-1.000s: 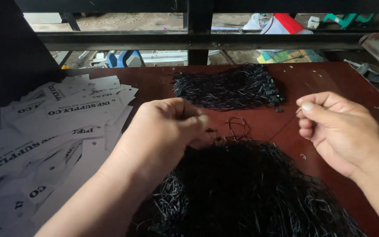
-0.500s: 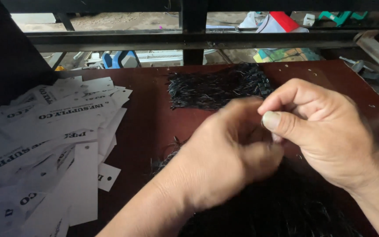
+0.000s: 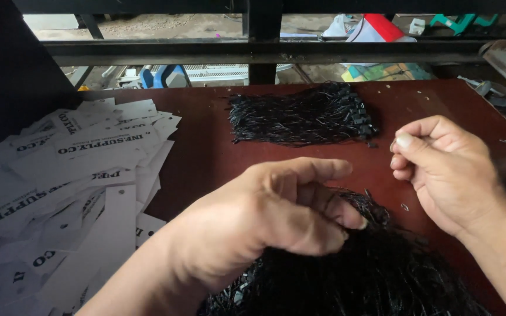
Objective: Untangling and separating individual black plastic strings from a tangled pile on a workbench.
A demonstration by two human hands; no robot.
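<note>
A big heap of black tag strings [image 3: 376,275] lies on the dark red table [image 3: 206,158] right in front of me. My left hand [image 3: 270,222] rests on the heap's far edge, its fingers curled and pinching a few black strands. My right hand [image 3: 446,169] hovers to the right above the table, thumb pressed to forefinger on what looks like a small metal pin. A tidy second bundle of black strings [image 3: 300,114] lies farther back, apart from both hands.
A spread of white printed paper tags [image 3: 71,193] covers the table's left side. Tiny metal pins [image 3: 404,206] lie loose near my right hand. A dark metal rail [image 3: 265,51] runs behind the table, with clutter on the floor beyond.
Half a second ago both hands were pressed together over the heap. They have parted: the right hand moved right, the left dropped onto the strings.
</note>
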